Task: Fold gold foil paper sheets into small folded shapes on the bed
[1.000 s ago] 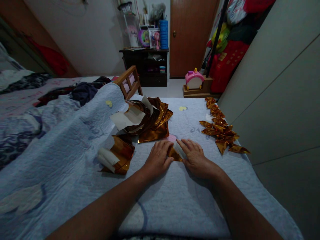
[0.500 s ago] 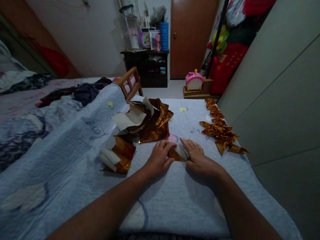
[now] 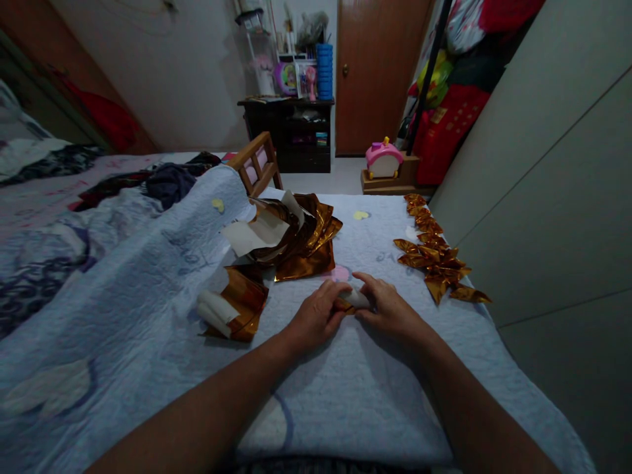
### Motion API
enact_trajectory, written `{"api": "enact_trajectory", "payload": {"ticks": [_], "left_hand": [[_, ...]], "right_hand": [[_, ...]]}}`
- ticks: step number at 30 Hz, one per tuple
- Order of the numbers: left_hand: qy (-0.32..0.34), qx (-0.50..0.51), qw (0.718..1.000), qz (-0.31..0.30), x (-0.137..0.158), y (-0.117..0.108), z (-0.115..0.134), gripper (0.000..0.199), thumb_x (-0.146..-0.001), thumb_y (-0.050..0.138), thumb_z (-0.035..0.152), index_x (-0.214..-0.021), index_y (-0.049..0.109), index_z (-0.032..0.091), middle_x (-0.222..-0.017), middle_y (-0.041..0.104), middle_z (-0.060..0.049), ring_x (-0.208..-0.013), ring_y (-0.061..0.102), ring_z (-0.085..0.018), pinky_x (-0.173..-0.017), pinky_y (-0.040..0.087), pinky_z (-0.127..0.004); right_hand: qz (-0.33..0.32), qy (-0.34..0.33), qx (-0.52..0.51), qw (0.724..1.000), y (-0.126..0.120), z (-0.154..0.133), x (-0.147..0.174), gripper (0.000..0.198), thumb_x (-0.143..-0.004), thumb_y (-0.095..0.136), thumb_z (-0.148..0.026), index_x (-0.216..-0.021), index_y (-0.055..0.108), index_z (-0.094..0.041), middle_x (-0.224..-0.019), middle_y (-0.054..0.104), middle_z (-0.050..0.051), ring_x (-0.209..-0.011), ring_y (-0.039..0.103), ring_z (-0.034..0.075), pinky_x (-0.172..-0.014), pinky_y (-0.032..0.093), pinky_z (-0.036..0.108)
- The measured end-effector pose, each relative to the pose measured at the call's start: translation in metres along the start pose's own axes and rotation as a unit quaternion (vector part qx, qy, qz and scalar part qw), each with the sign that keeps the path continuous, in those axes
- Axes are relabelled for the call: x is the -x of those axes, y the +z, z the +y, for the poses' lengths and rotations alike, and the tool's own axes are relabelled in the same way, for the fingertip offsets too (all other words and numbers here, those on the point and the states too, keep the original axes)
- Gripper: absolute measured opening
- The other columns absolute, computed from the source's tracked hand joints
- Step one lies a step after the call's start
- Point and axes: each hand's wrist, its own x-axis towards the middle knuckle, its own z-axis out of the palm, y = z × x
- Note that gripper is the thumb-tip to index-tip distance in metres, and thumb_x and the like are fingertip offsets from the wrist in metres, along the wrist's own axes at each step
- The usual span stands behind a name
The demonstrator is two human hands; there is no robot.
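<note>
A sheet of gold foil paper (image 3: 356,300), rolled up with its pale backing outward, lies between my hands on the bed. My left hand (image 3: 318,309) pinches its left end between thumb and fingers. At the right end, my right hand (image 3: 382,303) grips it, thumb below and fingers above. Beyond my left hand sits a fanned stack of gold foil sheets (image 3: 306,266). A smaller curled bundle of foil sheets (image 3: 244,303) rests left of that hand. Several folded gold foil pieces (image 3: 437,257) form a pile to the right.
A pale blue quilt (image 3: 340,401) covers the bed and bunches up to the left. A wooden rail (image 3: 254,164) stands behind the foil stack. At the right rises a pale cabinet (image 3: 553,164). A pink toy case (image 3: 384,160) is past the far edge, near a brown door (image 3: 380,79).
The foil sheet has gone from a wider, flatter shape to a narrower roll. My right hand has shifted slightly left, its thumb and fingers now closed around the end.
</note>
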Motion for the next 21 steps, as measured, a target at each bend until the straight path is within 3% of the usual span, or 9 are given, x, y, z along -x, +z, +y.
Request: {"api": "enact_trajectory", "payload": {"ticks": [5,9,12,16,21], "left_hand": [[-0.041,0.097,0.994,0.041,-0.002,-0.005,0.004,0.046,-0.077,0.06,0.008,-0.121,0.054,0.022,-0.118,0.06,-0.007,-0.109,0.06,-0.022,-0.094,0.05,-0.035],[-0.095,0.24,0.964,0.059,-0.003,-0.007,0.01,0.05,-0.08,0.065,0.013,-0.127,0.05,0.024,-0.126,0.06,-0.007,-0.104,0.065,-0.018,-0.088,0.054,-0.03],[-0.107,0.312,0.94,0.08,-0.003,-0.007,0.011,0.054,-0.082,0.068,0.018,-0.131,0.046,0.028,-0.133,0.058,-0.007,-0.107,0.066,-0.018,-0.09,0.055,-0.029],[-0.128,0.338,0.926,0.108,-0.002,-0.006,0.01,0.056,-0.083,0.07,0.019,-0.132,0.043,0.028,-0.131,0.059,-0.006,-0.108,0.067,-0.018,-0.094,0.055,-0.031],[-0.106,0.26,0.956,0.085,0.001,-0.003,0.01,0.055,-0.084,0.067,0.016,-0.133,0.045,0.028,-0.135,0.056,-0.008,-0.116,0.063,-0.021,-0.096,0.054,-0.033]], "right_hand": [[0.037,0.005,-0.135,0.99,0.005,-0.003,-0.005,0.061,-0.073,0.066,-0.014,-0.133,0.054,-0.022,-0.087,0.062,0.0,-0.075,0.058,0.017,-0.072,0.044,0.031],[0.112,0.075,-0.318,0.938,0.012,-0.001,-0.01,0.071,-0.07,0.075,-0.026,-0.134,0.044,-0.024,-0.084,0.057,-0.003,-0.069,0.057,0.015,-0.062,0.045,0.028],[0.081,0.133,-0.416,0.896,0.014,-0.001,-0.011,0.066,-0.068,0.079,-0.035,-0.124,0.046,-0.023,-0.08,0.059,-0.003,-0.061,0.057,0.014,-0.053,0.043,0.026],[-0.008,0.13,-0.462,0.877,0.013,-0.009,-0.009,0.035,-0.074,0.078,-0.036,-0.099,0.063,-0.018,-0.08,0.065,0.002,-0.062,0.056,0.012,-0.058,0.045,0.026],[-0.013,0.101,-0.502,0.859,0.016,-0.017,-0.009,0.03,-0.076,0.076,-0.038,-0.099,0.071,-0.018,-0.083,0.068,0.003,-0.066,0.056,0.012,-0.059,0.045,0.025]]}}
